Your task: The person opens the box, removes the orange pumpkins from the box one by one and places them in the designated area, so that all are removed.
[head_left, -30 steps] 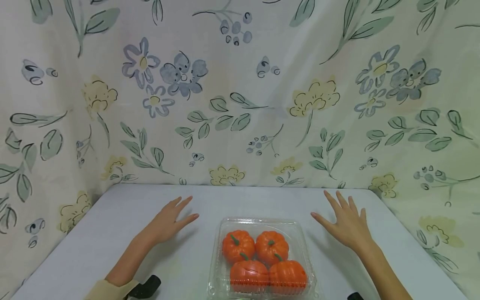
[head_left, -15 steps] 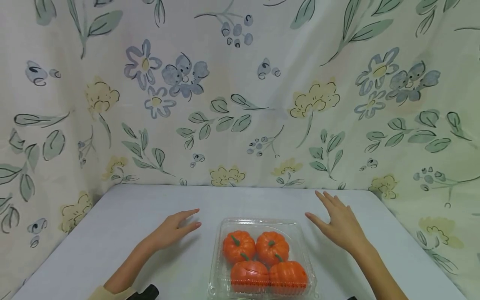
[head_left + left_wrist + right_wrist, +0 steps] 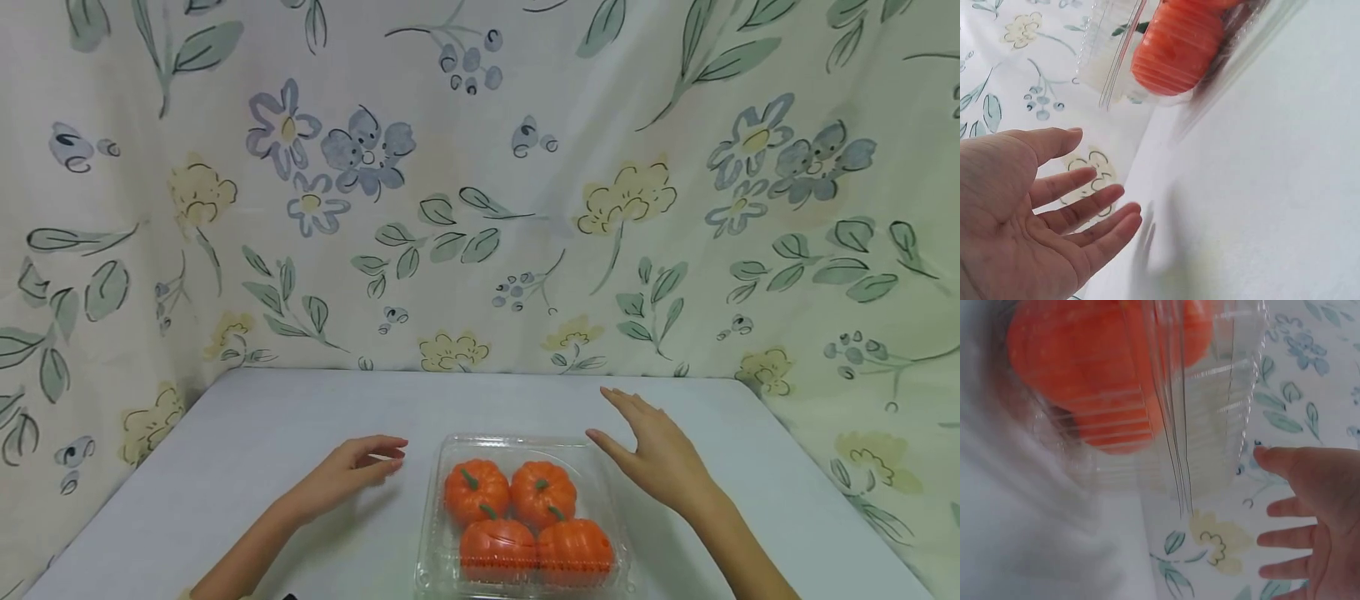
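A clear plastic clamshell box point(image 3: 611, 500) sits on the white table, its lid down over several small orange pumpkins point(image 3: 543, 492) with green stems. To the left of the box my left hand point(image 3: 337, 479) hovers above the table, fingers loosely bent, touching nothing. On the other side my right hand point(image 3: 660, 458) is raised near the box's far right corner, thumb apart from nearly straight fingers. In the left wrist view the palm and spread fingers face the box point(image 3: 1107, 56) across a gap. The right wrist view likewise shows the box point(image 3: 1210, 425) beside the thumb, apparently apart.
The white table point(image 3: 300, 408) reaches back to a hanging curtain point(image 3: 480, 167) printed with flowers and leaves. The curtain also folds round the left and right sides. Both forearms come in from the near edge.
Both hands have moved inward toward the box. The left hand has also come nearer and lower, its fingers bending more. The right hand's fingers have drawn closer together. The box has stayed put.
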`<state>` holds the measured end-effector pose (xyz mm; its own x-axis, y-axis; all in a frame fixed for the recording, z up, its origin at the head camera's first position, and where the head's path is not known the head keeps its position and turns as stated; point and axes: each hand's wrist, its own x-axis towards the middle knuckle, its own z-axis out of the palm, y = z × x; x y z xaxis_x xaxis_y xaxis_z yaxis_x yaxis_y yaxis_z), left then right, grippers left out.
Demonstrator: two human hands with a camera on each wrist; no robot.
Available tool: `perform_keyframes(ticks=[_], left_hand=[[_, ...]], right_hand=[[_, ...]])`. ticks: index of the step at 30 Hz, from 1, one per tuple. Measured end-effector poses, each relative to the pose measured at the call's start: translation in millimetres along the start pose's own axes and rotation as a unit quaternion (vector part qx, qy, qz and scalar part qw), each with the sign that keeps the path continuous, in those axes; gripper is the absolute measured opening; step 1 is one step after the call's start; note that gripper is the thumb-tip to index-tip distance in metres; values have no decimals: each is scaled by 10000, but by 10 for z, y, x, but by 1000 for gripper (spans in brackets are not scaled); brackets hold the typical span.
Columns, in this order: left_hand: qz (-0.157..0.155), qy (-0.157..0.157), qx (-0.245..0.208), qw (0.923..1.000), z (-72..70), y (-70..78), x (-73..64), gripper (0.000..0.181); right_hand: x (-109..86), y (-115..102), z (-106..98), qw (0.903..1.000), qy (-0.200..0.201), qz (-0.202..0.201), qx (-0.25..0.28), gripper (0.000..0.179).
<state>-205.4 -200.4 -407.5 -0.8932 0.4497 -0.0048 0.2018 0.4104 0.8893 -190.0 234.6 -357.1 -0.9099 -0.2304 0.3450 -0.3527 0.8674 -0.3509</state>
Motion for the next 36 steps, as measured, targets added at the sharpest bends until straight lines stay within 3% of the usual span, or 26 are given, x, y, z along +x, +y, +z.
perform_keyframes(ticks=[6, 15, 23, 36], left_hand=[[-273, -449, -1307, 9900, 54, -19, -55, 49], [-222, -1305, -2528, 9584, 171, -105, -153, 33], [-406, -1862, -2918, 9373, 220, -98, -188, 16], [-421, -2726, -3272, 9038, 310, -61, -266, 14]], right_hand=[[-17, -126, 21, 9999, 38, -100, 73, 63], [-40, -284, 80, 9993, 61, -324, 202, 58], [-96, -468, 151, 9976, 18, -565, 388, 55], [-193, -792, 318, 9906, -280, -1303, 304, 52]])
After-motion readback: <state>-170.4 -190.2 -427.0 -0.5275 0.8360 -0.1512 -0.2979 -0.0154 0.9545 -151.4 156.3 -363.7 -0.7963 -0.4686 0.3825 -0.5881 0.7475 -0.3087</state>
